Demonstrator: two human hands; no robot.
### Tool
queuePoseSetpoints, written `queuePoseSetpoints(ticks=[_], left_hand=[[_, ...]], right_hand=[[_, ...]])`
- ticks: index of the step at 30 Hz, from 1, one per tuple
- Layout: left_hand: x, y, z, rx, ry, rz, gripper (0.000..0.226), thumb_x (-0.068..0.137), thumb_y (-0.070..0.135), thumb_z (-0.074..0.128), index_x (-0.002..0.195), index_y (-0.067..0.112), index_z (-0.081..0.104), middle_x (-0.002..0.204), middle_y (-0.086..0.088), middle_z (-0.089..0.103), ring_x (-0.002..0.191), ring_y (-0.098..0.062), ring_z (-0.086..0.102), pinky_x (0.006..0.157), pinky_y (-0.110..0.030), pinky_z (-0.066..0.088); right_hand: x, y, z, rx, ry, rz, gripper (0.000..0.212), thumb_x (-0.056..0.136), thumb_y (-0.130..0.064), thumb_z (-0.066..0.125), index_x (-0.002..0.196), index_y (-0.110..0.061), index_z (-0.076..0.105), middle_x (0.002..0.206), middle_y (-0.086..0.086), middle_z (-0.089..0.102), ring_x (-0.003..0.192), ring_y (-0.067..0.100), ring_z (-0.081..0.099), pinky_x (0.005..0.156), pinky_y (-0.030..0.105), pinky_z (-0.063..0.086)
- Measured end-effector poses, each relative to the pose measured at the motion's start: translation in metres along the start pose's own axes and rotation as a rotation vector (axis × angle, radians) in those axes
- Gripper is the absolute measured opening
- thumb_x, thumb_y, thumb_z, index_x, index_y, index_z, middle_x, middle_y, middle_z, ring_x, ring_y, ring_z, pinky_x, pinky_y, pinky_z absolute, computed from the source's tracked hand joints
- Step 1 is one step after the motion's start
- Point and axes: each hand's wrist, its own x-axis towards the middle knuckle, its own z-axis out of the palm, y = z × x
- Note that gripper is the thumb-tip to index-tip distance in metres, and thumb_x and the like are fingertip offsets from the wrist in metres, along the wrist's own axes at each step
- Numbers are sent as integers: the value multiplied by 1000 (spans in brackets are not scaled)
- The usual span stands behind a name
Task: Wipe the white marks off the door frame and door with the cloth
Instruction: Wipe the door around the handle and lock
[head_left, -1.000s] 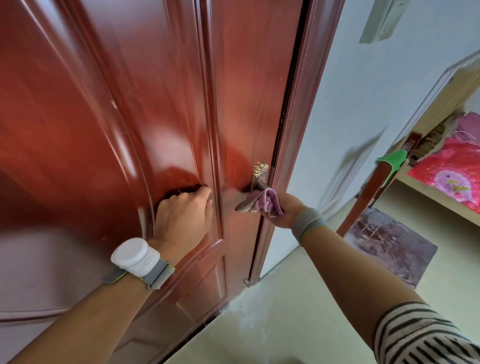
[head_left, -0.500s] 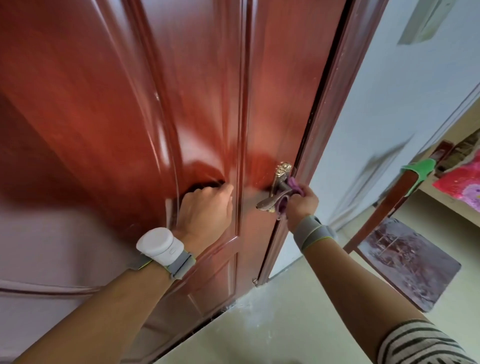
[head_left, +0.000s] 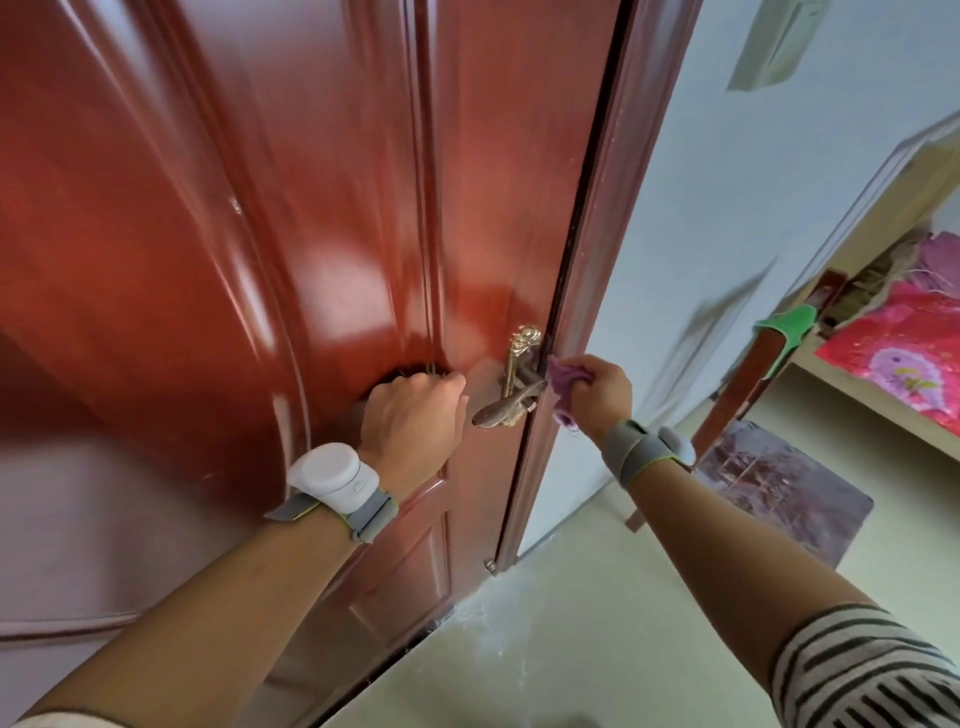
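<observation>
A glossy red-brown door fills the left of the view, with its matching door frame to the right of it. A brass lever handle sits at the door's right edge. My right hand grips a purple cloth and holds it against the frame just right of the handle. My left hand is curled into a fist and presses its knuckles on the door panel left of the handle. Faint pale specks show on the frame higher up.
A pale blue wall runs right of the frame. White dust lies on the cream floor at the frame's foot. A dark mat lies further right, near a bed with a pink cover and a green cloth on a red post.
My right hand has come off the lever handle and moved right with the cloth onto the door frame. The left fist stays on the door panel.
</observation>
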Motion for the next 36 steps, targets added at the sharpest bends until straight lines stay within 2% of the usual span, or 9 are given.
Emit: queuePoseSetpoints(ticks=[3,7,10,13,15,21,26,29,36], left_hand=[[4,3,6,13,-38,17,25,100,36,52,105,22,71,94,-1,74,82,-31,69,64,-34,44],[8,5,11,21,-115,26,29,101,40,47,108,24,70,99,0,73,89,-29,68,68,-34,43],[9,8,12,25,-153,27,31,102,42,45,109,25,69,102,1,72,93,-27,67,70,-34,42],[10,9,13,6,-176,12,30,102,43,45,108,26,70,101,1,72,93,-27,67,73,-34,45],[11,7,13,-26,-169,8,28,101,41,48,104,25,70,97,1,72,89,-28,67,71,-36,46],[9,4,9,-118,-145,20,22,97,35,56,106,21,70,94,2,72,85,-31,68,68,-38,49],[9,3,6,-124,-152,28,22,98,33,54,108,19,69,98,1,72,88,-29,68,69,-38,51],[9,4,4,-138,-153,22,22,98,31,55,108,18,69,98,0,72,88,-30,68,70,-39,53],[8,2,4,-143,-155,9,24,99,32,53,107,17,69,101,0,72,90,-29,68,73,-40,54]], right_hand=[[-7,15,13,-193,-35,15,42,77,13,32,80,-12,66,66,11,60,36,16,53,34,16,35],[-8,30,24,-357,-77,-158,38,62,-6,30,68,-28,61,65,8,56,58,33,61,52,26,44],[2,26,23,-346,-80,-15,37,71,1,38,71,-26,64,69,10,60,65,30,61,59,28,46],[9,24,24,-53,-49,294,16,86,2,56,85,-8,68,88,17,66,73,27,62,66,33,55],[6,24,25,222,-93,534,12,91,-9,62,82,-1,64,84,18,66,57,24,63,49,30,54],[-10,29,34,801,-246,826,28,98,-9,34,77,-15,52,51,2,54,36,11,49,32,13,35],[-16,27,44,361,77,477,23,88,4,43,80,-14,55,68,7,56,54,20,55,40,21,48],[-19,33,48,158,217,240,36,79,7,45,72,-23,63,74,4,66,73,26,64,72,38,59],[-35,42,41,-295,73,-227,16,80,-6,61,85,-12,74,108,4,59,94,18,57,79,14,39]])
